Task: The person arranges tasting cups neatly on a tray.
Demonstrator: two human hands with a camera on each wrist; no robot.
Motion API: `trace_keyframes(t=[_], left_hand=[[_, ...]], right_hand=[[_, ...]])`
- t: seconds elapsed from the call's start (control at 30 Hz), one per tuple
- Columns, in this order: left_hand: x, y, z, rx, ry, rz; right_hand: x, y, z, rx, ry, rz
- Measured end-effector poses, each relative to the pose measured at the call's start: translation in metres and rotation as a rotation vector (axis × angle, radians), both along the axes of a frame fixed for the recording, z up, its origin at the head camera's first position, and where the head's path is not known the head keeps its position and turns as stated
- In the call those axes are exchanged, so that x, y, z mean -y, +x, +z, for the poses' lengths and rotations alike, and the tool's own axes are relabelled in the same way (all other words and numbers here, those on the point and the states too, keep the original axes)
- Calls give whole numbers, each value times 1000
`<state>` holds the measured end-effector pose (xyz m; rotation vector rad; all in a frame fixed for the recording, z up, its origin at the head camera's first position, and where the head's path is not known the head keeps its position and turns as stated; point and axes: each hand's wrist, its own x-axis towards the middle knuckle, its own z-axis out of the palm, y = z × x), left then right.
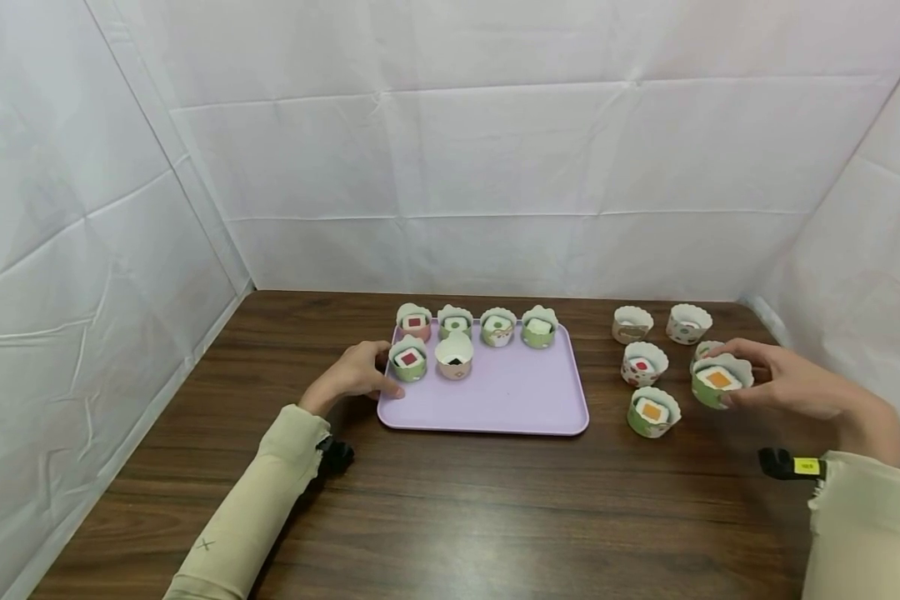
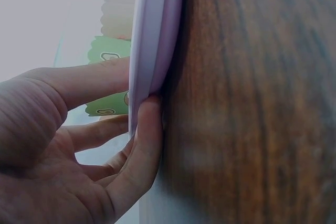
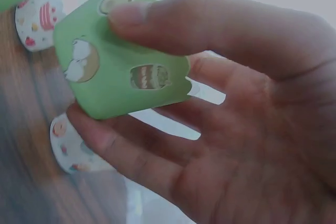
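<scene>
My right hand (image 1: 802, 379) grips a green paper baking cup (image 1: 708, 392) over the right side of the table. Inside the cup lies a white block with an orange square. The right wrist view shows the thumb across the cup's printed side (image 3: 121, 56) and the fingers around the opposite side. At the far left, my left hand (image 1: 356, 371) pinches the rim of a lilac tray (image 1: 510, 400); in the left wrist view a finger (image 2: 149, 129) reaches beneath the rim. A green cup with a red-square block (image 1: 408, 360) stands beside that hand on the tray.
Along the tray's back stand several cups, such as a pink one (image 1: 414, 323) and a green one (image 1: 538, 329). A pale cup (image 1: 454, 358) sits in front of them. Right of the tray are more cups, including a green one with an orange-square block (image 1: 652, 414).
</scene>
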<state>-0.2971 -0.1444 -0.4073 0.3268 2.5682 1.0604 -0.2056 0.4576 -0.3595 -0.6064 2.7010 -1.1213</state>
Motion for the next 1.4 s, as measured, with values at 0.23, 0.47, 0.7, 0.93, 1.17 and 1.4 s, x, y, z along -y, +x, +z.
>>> trace_keyframes(t=[0.23,0.47,0.7,0.93,1.17,1.4], left_hand=[[1,0,1,-7,-5,-1],[0,-1,0,-10,-3,-11],[0,1,1,-12,0,-8],[0,1,1,-13,-4,-6],[0,2,3,-14,-2,-4],[0,1,1,-9,3,-1]], right_hand=[[21,1,15,-71,38,-31],[43,-2,17,-44,38,-93],[71,-12,15,-98,75,-56],[101,-21,17,-133,138,-41],[129,-29,13,-128,99,-29],[160,-44,14,-104,108,-43]])
